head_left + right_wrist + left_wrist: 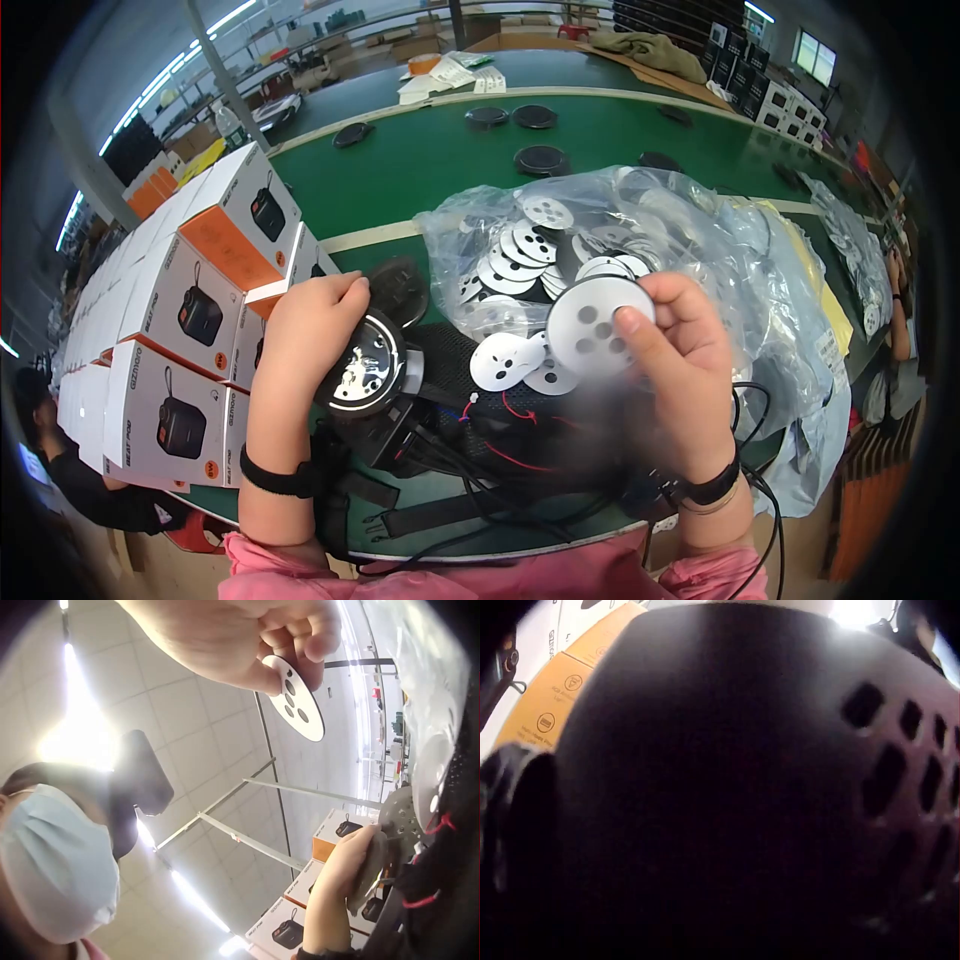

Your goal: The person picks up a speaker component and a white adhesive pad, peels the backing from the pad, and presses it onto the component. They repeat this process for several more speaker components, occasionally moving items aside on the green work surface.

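My right hand [695,365] pinches a thin white disc [572,330] with several round holes, held up over the bench between thumb and fingers. In the right wrist view the same disc [295,701] shows nearly edge-on, tilted. At the left, my left hand [308,325] grips a round black-rimmed part [366,378] with a shiny face, its fingers curled over the far edge. Behind that hand lies a dark round piece [398,285]. More white discs [515,262] spill from a clear plastic bag [690,215]. A dark perforated surface [727,780] fills most of the left wrist view.
Stacked white-and-orange product boxes [180,320] stand at the left. Several black round parts [540,160] lie on the green bench [420,140]. Red wires [515,460], black cables and a strap [440,515] with a buckle lie near the front edge.
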`<state>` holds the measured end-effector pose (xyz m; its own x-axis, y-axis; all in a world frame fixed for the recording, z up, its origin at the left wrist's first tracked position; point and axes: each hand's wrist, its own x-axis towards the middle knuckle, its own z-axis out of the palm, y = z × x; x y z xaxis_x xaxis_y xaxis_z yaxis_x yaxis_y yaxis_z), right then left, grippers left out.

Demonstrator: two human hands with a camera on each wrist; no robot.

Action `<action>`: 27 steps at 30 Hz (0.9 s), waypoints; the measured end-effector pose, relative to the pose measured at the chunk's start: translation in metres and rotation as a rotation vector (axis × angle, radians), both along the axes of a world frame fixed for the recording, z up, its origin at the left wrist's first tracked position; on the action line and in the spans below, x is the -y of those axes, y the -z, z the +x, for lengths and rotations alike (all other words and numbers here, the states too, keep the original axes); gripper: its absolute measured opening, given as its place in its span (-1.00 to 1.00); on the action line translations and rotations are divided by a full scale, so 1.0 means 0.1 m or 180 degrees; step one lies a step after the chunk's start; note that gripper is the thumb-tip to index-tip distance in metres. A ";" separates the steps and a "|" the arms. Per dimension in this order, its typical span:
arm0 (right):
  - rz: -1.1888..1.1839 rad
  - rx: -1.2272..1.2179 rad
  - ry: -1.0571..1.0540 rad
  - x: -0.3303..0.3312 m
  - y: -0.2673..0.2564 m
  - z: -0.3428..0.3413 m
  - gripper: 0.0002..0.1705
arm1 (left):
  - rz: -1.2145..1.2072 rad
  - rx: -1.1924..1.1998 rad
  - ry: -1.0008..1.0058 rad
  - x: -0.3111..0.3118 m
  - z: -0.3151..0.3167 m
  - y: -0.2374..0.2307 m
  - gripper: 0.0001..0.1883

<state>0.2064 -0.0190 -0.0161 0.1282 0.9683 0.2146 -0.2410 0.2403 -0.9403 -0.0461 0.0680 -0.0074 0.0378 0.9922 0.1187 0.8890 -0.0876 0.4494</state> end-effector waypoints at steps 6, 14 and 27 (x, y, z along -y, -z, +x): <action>-0.0704 -0.0287 -0.0491 0.06 -0.02 -0.06 -0.76 | 0.0511 0.1482 0.1081 0.40 0.21 -0.20 -0.68; 0.1122 0.1969 0.1189 0.12 0.09 -0.24 -0.59 | -0.2051 0.2941 0.1821 0.71 0.47 -0.20 -0.87; 0.1737 0.2660 0.0515 0.24 0.05 -0.24 -0.69 | -0.0046 0.1477 0.2417 0.87 0.61 0.00 -0.78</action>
<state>0.1820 -0.0426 -0.0216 -0.1447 0.6952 0.7041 0.5181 0.6595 -0.5447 0.0151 -0.0190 -0.0072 0.6372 0.7206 0.2732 0.3216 -0.5708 0.7555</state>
